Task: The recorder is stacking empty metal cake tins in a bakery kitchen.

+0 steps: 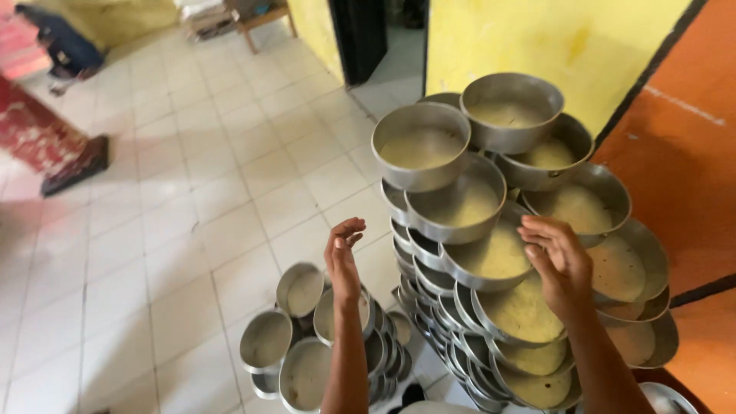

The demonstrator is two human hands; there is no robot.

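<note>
A tall leaning stack of round metal pans [468, 207], each with a pale dough layer inside, rises against the yellow and orange wall. My right hand [558, 259] is raised in front of the stack's middle pans, fingers spread, close to a pan rim [529, 218] but holding nothing. To the stack's left, my left hand [343, 257] hovers in the air, fingers loosely curled, also empty. Below it a lower cluster of similar pans [303, 353] sits on the floor.
White tiled floor [192, 199] stretches to the left. A dark doorway [360, 34] opens at the top. A red mat or bench [46, 142] lies at far left, and a wooden stool [257, 19] stands at the far end.
</note>
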